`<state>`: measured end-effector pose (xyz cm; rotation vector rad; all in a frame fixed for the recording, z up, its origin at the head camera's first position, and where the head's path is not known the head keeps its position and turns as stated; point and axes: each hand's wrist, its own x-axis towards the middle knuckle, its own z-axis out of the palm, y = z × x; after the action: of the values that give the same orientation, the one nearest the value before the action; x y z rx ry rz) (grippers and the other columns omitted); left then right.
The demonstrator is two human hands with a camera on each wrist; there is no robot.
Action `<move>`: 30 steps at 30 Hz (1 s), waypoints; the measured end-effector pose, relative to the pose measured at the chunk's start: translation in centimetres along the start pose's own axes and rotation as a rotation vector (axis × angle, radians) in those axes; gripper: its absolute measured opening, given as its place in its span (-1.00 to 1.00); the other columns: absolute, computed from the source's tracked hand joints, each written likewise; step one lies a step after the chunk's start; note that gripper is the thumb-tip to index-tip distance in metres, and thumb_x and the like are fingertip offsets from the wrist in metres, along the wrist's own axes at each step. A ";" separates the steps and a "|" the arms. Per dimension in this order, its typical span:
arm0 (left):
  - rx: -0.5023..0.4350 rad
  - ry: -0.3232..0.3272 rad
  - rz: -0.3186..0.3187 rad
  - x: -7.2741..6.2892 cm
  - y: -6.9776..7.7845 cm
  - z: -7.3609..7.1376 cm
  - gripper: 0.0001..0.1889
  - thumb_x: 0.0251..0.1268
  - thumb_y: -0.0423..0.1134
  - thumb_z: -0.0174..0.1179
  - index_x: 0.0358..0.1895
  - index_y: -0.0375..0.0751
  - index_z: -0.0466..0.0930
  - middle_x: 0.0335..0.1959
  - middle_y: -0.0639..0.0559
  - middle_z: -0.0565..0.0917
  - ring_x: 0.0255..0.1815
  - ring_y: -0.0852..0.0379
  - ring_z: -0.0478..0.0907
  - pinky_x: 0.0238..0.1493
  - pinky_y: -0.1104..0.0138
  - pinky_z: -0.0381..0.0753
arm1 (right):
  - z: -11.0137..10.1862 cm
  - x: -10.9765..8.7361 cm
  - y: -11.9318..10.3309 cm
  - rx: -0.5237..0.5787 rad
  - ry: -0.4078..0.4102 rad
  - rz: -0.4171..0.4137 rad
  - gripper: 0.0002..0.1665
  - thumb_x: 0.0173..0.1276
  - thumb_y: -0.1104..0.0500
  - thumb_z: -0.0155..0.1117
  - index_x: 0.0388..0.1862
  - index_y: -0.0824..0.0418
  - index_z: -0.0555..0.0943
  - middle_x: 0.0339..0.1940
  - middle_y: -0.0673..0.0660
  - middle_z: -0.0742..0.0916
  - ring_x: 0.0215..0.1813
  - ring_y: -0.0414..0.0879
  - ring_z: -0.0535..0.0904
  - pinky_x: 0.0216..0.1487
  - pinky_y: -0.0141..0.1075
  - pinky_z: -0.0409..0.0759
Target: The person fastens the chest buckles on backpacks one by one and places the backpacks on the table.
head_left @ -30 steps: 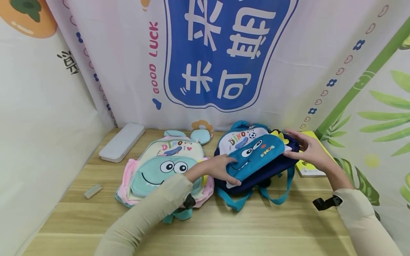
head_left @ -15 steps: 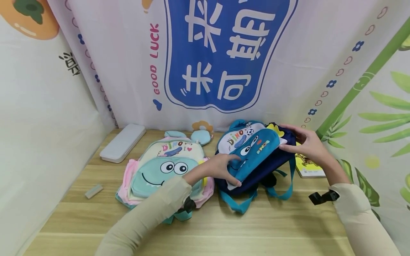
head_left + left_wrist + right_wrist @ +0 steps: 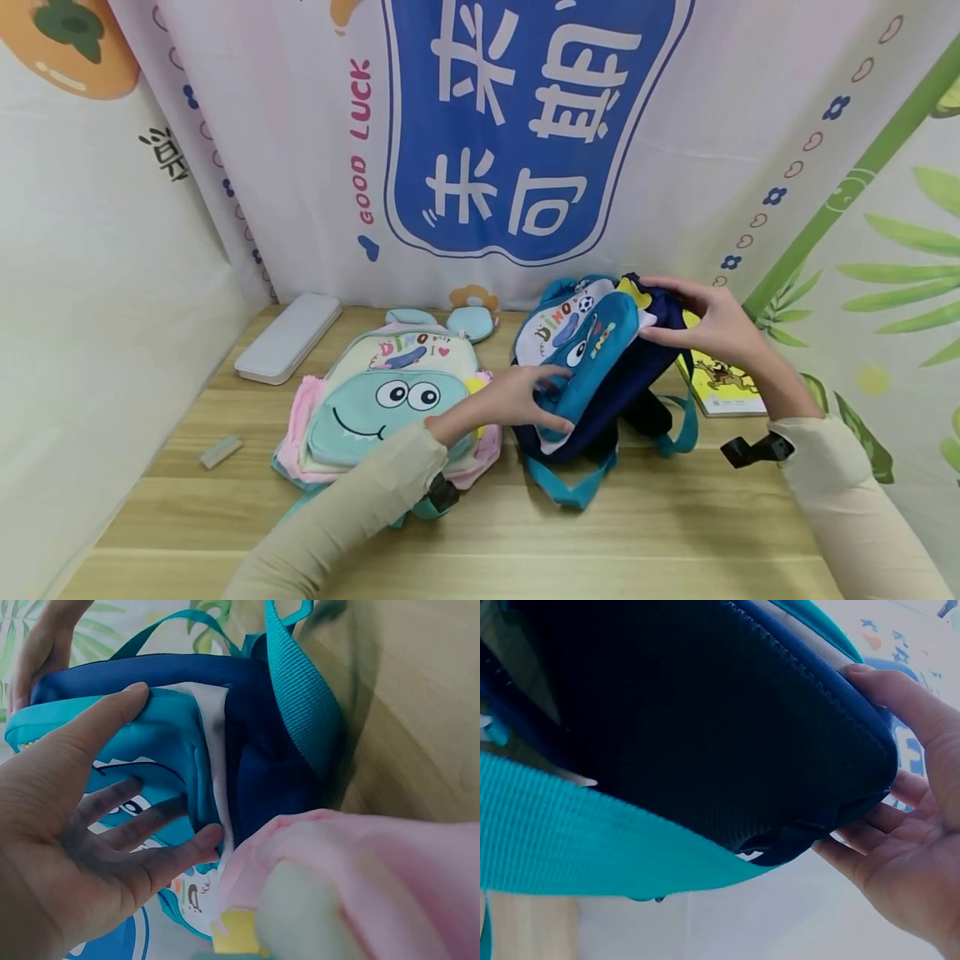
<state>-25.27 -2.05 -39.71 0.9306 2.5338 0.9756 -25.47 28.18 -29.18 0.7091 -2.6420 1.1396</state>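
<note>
A blue dinosaur backpack [image 3: 633,379] with a navy body and a teal front pocket stands tilted on its side edge, its turquoise straps trailing on the table. My right hand [image 3: 716,325] grips its upper right side, thumb by the pocket's white trim and fingers behind. At the lower left, my left hand [image 3: 517,398] holds the front pocket [image 3: 169,724] between thumb and spread fingers. The right wrist view shows the dark back panel [image 3: 682,720] and a wide strap [image 3: 592,832]. Left of it lies a mint and pink dinosaur backpack [image 3: 375,417], partly under my left forearm.
A pale pencil case [image 3: 288,337] lies at the back left of the wooden table [image 3: 525,550], and a small eraser-like block [image 3: 221,452] is nearer the front. Behind my right hand lies a yellow book [image 3: 723,383]. Printed curtains [image 3: 300,167] enclose the table.
The blue backpack has tipped further, its right side rising and its front turning toward the left. My right hand has moved up and left with it; more of the yellow book shows.
</note>
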 end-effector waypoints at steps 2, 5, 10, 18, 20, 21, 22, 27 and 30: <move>-0.027 0.008 0.017 0.0 0.0 0.2 -0.18 0.17 0.12 0.47 0.50 0.08 0.36 0.28 -0.05 0.65 0.28 0.03 0.59 0.25 0.18 0.62 | -0.1 0.3 -0.5 -0.032 -0.003 -0.030 -0.24 0.21 0.21 0.57 0.40 0.04 0.55 0.39 0.19 0.61 0.29 -0.43 0.49 0.22 -0.72 0.36; -0.082 0.020 0.031 -0.1 0.1 0.5 -0.18 0.19 0.07 0.47 0.51 0.06 0.33 0.30 -0.08 0.63 0.31 -0.02 0.57 0.28 0.15 0.60 | -0.3 0.6 -1.4 -0.078 -0.011 -0.052 -0.23 0.19 0.20 0.58 0.40 0.05 0.55 0.40 0.18 0.61 0.40 -0.17 0.50 0.34 -0.59 0.38; -0.133 0.028 0.028 -0.4 0.2 0.9 -0.16 0.20 0.05 0.47 0.53 0.06 0.28 0.34 -0.08 0.60 0.35 -0.04 0.53 0.33 0.10 0.56 | -0.2 0.9 -2.9 -0.120 -0.028 -0.057 -0.23 0.17 0.17 0.60 0.39 0.04 0.56 0.42 0.19 0.60 0.46 0.18 0.46 0.46 0.11 0.41; -0.134 0.037 0.039 -0.3 0.1 1.2 -0.13 0.20 0.01 0.48 0.54 0.02 0.25 0.34 -0.10 0.60 0.36 -0.02 0.53 0.36 0.09 0.54 | 0.4 0.9 -4.2 -0.182 -0.019 -0.085 -0.24 0.15 0.14 0.60 0.37 0.08 0.57 0.39 0.24 0.61 0.46 0.27 0.45 0.38 0.33 0.38; -0.121 0.040 0.037 -0.3 0.1 1.3 -0.13 0.20 0.03 0.47 0.54 0.01 0.25 0.34 -0.09 0.60 0.35 -0.01 0.54 0.35 0.10 0.55 | 0.6 0.9 -4.3 -0.183 -0.016 -0.066 -0.24 0.17 0.12 0.59 0.38 0.06 0.56 0.41 0.23 0.60 0.47 0.27 0.43 0.39 0.34 0.35; -0.118 0.042 0.034 -0.3 0.1 1.3 -0.14 0.20 0.03 0.47 0.54 0.01 0.25 0.34 -0.09 0.60 0.35 -0.01 0.54 0.35 0.11 0.55 | 0.7 0.9 -4.3 -0.180 -0.014 -0.055 -0.24 0.18 0.11 0.59 0.39 0.05 0.56 0.42 0.23 0.59 0.48 0.27 0.42 0.39 0.34 0.34; -0.118 0.041 0.033 -0.4 0.1 1.3 -0.14 0.20 0.03 0.47 0.54 0.00 0.25 0.34 -0.09 0.60 0.35 -0.01 0.54 0.34 0.11 0.55 | 0.8 0.8 -4.3 -0.177 -0.011 -0.046 -0.24 0.18 0.10 0.59 0.39 0.04 0.56 0.42 0.23 0.59 0.48 0.26 0.41 0.40 0.34 0.33; -0.134 0.033 0.039 -0.4 0.0 1.4 -0.14 0.20 0.01 0.47 0.54 -0.02 0.25 0.35 -0.09 0.60 0.34 -0.01 0.55 0.34 0.13 0.56 | 1.1 0.5 -4.3 -0.163 0.002 -0.017 -0.24 0.20 0.08 0.58 0.40 -0.02 0.55 0.44 0.22 0.57 0.51 0.25 0.39 0.42 0.34 0.30; -0.118 0.032 0.046 -0.4 0.1 1.6 -0.14 0.21 0.03 0.46 0.54 -0.03 0.24 0.34 -0.09 0.60 0.33 0.00 0.55 0.31 0.16 0.58 | 1.1 0.3 -4.5 -0.161 0.008 -0.002 -0.25 0.20 0.07 0.58 0.39 -0.04 0.56 0.45 0.21 0.57 0.51 0.24 0.39 0.41 0.35 0.31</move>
<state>-24.24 -1.43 -40.80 0.9504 2.4600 1.1491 -23.49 24.61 -27.03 0.6746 -2.6875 0.9134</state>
